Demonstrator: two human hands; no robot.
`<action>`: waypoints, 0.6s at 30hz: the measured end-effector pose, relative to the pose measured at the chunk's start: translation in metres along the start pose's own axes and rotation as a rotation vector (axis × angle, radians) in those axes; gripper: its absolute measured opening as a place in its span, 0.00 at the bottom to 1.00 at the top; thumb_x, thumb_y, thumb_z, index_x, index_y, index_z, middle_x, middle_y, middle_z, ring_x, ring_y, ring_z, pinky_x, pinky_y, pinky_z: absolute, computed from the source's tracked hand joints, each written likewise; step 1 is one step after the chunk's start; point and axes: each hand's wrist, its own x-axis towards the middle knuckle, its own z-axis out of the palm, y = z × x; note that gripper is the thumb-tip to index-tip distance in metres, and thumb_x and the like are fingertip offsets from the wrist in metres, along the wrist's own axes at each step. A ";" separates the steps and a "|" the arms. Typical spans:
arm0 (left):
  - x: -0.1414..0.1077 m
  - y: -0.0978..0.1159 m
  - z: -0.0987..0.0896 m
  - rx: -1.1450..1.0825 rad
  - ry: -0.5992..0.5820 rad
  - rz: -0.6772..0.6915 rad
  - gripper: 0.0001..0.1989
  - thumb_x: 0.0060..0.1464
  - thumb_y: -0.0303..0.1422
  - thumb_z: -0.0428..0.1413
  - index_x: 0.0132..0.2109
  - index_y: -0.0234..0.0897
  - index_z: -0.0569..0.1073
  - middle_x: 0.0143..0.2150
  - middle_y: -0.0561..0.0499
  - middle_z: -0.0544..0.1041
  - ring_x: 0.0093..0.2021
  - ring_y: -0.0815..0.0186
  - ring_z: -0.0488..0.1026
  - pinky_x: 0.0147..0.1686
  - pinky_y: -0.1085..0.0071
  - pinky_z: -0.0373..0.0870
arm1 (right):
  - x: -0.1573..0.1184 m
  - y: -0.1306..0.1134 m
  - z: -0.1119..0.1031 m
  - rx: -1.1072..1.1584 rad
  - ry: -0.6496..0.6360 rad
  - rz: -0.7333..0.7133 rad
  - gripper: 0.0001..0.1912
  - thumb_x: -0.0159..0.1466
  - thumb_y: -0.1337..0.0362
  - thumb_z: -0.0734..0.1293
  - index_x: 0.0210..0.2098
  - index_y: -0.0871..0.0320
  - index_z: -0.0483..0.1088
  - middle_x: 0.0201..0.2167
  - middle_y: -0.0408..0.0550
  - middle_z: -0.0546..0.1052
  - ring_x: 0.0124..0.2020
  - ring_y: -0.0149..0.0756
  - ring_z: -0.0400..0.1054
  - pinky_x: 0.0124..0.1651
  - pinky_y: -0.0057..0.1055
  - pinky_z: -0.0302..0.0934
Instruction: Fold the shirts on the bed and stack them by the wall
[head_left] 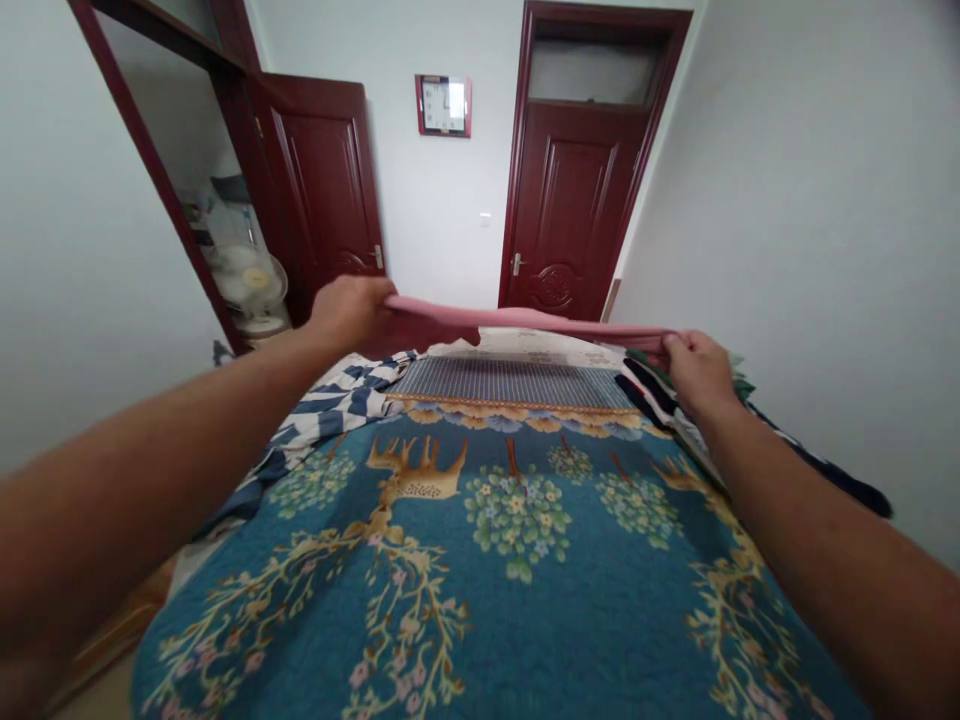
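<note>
A pink cloth (pixel 517 318), perhaps a garment, is stretched between my two hands above the far part of the bed. My left hand (pixel 352 308) is closed on its left end. At the right end, my right hand (pixel 697 370) pinches the fabric between thumb and fingers. The upper edge runs almost straight from hand to hand, while part of the cloth hangs down near my left hand. Its full shape cannot be made out from here. Beneath it lies a blue-green bedspread (pixel 592 600) printed with deer and flowering trees.
Blue-and-white striped fabric (pixel 337 400) lies rumpled along the bed's left side. Dark and white clothes (pixel 652 395) are piled at the right, by the wall. Beyond the bed are a dark red door (pixel 577 200), another door (pixel 319 180) and a white fan (pixel 251 280).
</note>
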 end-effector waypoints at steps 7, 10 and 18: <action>-0.176 -0.007 0.097 0.059 -0.420 0.176 0.09 0.65 0.35 0.56 0.45 0.43 0.81 0.47 0.43 0.84 0.50 0.50 0.82 0.44 0.64 0.71 | -0.152 0.102 -0.058 -0.419 -0.327 0.123 0.19 0.66 0.48 0.62 0.35 0.54 0.76 0.32 0.49 0.81 0.36 0.46 0.75 0.41 0.37 0.64; -0.215 -0.001 0.119 0.019 -0.552 0.145 0.09 0.60 0.28 0.56 0.44 0.42 0.80 0.48 0.42 0.84 0.52 0.50 0.82 0.45 0.63 0.71 | -0.178 0.113 -0.067 -0.499 -0.413 0.045 0.20 0.66 0.46 0.60 0.32 0.53 0.73 0.31 0.49 0.80 0.37 0.47 0.74 0.42 0.37 0.63; -0.232 0.033 0.093 -0.030 -0.640 0.050 0.11 0.57 0.28 0.58 0.45 0.38 0.82 0.50 0.35 0.84 0.53 0.45 0.81 0.50 0.58 0.72 | -0.182 0.100 -0.086 -0.608 -0.324 -0.048 0.20 0.65 0.47 0.58 0.33 0.53 0.73 0.34 0.52 0.80 0.39 0.47 0.73 0.43 0.37 0.61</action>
